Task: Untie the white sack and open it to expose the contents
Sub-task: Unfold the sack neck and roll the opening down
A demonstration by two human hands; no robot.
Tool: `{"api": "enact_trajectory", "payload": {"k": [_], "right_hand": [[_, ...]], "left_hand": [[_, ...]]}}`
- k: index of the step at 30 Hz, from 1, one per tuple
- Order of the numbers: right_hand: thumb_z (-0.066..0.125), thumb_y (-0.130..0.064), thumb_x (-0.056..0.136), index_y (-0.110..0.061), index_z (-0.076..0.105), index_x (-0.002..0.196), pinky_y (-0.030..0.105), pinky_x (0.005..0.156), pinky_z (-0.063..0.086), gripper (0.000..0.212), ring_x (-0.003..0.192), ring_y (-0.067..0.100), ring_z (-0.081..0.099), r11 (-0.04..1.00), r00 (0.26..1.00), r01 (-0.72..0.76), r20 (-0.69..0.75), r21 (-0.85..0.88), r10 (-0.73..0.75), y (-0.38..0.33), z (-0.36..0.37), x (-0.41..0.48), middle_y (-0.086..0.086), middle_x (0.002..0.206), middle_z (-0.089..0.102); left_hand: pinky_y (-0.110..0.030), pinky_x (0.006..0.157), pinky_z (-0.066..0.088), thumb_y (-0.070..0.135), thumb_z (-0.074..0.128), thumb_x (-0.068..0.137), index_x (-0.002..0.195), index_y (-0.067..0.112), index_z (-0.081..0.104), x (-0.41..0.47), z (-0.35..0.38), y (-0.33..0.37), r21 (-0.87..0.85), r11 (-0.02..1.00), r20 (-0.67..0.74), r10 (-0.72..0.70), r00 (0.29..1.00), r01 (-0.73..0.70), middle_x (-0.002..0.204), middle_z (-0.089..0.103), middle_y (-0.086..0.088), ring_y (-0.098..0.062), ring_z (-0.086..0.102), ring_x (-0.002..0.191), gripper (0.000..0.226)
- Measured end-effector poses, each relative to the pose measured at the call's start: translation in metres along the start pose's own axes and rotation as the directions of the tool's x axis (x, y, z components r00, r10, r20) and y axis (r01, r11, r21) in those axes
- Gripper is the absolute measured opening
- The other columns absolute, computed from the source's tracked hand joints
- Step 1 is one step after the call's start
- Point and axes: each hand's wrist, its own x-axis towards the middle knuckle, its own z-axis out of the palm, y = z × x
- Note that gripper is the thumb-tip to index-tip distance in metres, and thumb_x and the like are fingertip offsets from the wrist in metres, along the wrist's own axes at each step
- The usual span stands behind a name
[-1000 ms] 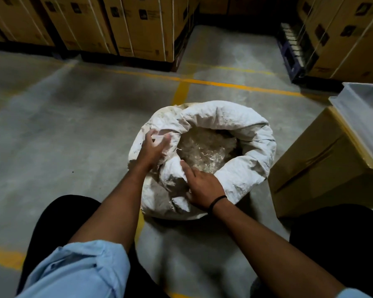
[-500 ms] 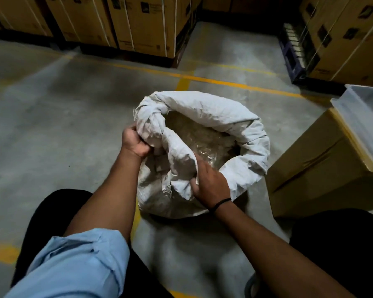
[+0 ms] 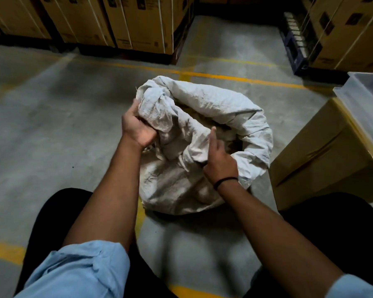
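Already open at its mouth, the white woven plastic sack [image 3: 213,104] stands on the grey concrete floor [image 3: 63,125] between the person's knees, just beside a brown cardboard box [image 3: 310,160]. Its far rim is rolled down; the near rim bunches up over the mouth and hides most of the contents. The left hand [image 3: 138,131] clenches a thick wad of that cloth at the near-left edge, and the right hand [image 3: 220,162] grips a fold at the near-right, thumb raised. Best, I judge, to turn both handfuls outward and down together, matching the far roll, while keeping the sack upright so nothing spills.
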Motion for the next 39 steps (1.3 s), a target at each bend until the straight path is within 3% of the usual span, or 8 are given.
{"api": "enact_trajectory", "payload": {"k": [4,11,17,23,27,34,36,39], "right_hand": [[0.063,-0.015,0.078,-0.013,0.026,0.156,0.048,0.071,0.051,0.086,0.089,0.046,0.066,0.999,0.999,-0.032,-0.020,0.005,0.032,0.002,-0.015,0.012,0.023,0.126,0.056],[0.058,-0.033,0.085,-0.012,0.034,0.152,0.046,0.070,0.053,0.075,0.093,0.043,0.067,0.999,0.996,0.033,-0.087,0.025,-0.031,-0.011,-0.021,0.008,0.020,0.123,0.063],[0.050,-0.010,0.081,0.002,0.030,0.151,0.046,0.064,0.054,0.073,0.083,0.042,0.062,0.932,0.927,0.309,-0.157,-0.190,-0.340,-0.020,0.013,-0.031,0.024,0.119,0.059],[0.045,-0.027,0.080,-0.025,0.010,0.159,0.054,0.107,0.035,0.086,0.138,0.048,0.032,0.832,0.842,0.525,-0.035,-0.179,-0.539,-0.027,0.015,-0.075,0.021,0.165,0.007],[0.042,-0.037,0.080,-0.029,0.003,0.159,0.059,0.117,0.020,0.089,0.149,0.048,0.009,0.811,0.824,0.567,0.085,-0.143,-0.561,-0.028,0.026,-0.086,0.017,0.166,-0.007],[0.057,-0.046,0.091,-0.020,0.076,0.084,0.040,0.090,0.051,0.033,0.104,0.029,0.064,0.902,0.928,0.151,-0.372,0.405,0.012,-0.017,0.014,-0.049,0.006,0.115,0.071],[0.057,-0.046,0.090,-0.020,0.072,0.084,0.040,0.091,0.048,0.031,0.102,0.030,0.062,0.779,0.810,-0.111,-0.398,0.617,0.430,-0.012,0.002,-0.035,0.005,0.106,0.069],[0.066,-0.050,0.084,-0.019,0.059,0.104,0.046,0.102,0.037,0.037,0.119,0.038,0.050,0.459,0.564,-0.511,-0.118,0.727,0.817,0.006,-0.002,-0.019,0.013,0.124,0.056]], "left_hand": [[-0.049,0.101,0.049,0.088,0.045,0.081,0.155,0.013,0.033,-0.009,-0.004,-0.002,0.668,0.702,-0.540,0.229,0.810,0.247,0.149,0.050,-0.016,-0.036,0.053,0.132,0.106],[-0.048,0.115,0.041,0.103,0.062,0.029,0.163,0.009,0.003,-0.034,0.011,-0.087,0.786,0.546,-0.316,-0.048,0.948,0.290,0.163,0.031,-0.006,-0.030,0.047,0.140,0.174],[-0.035,0.085,0.061,0.042,0.066,0.097,0.114,0.005,0.071,-0.039,0.003,-0.100,0.457,0.878,-0.144,-0.087,0.986,0.144,0.095,0.079,-0.008,-0.028,0.071,0.101,0.041],[-0.024,0.083,0.054,0.041,0.026,0.107,0.098,0.019,0.059,-0.062,-0.026,-0.082,0.057,0.997,-0.257,-0.028,0.966,0.044,0.066,0.075,0.007,-0.015,0.066,0.081,0.040],[-0.044,0.116,0.033,0.048,0.067,0.070,0.104,0.007,0.068,-0.060,-0.043,-0.082,-0.021,1.000,-0.255,0.017,0.967,-0.023,0.089,0.077,-0.016,-0.034,0.062,0.102,0.054],[-0.047,0.099,0.051,0.036,0.059,0.098,0.133,0.004,0.060,-0.048,-0.030,-0.071,0.378,0.896,-0.672,0.093,0.735,0.233,0.129,0.064,-0.020,-0.037,0.062,0.120,0.047],[-0.044,0.107,0.042,0.035,0.063,0.095,0.138,0.007,0.050,-0.052,-0.020,-0.068,0.390,0.889,-0.845,0.242,0.477,0.241,0.145,0.048,-0.020,-0.041,0.050,0.131,0.053],[-0.042,0.105,0.033,0.047,0.059,0.094,0.138,0.017,0.047,-0.065,0.010,-0.088,0.583,0.796,-0.777,0.484,0.403,0.166,0.149,0.036,-0.012,-0.040,0.041,0.129,0.054]]}}
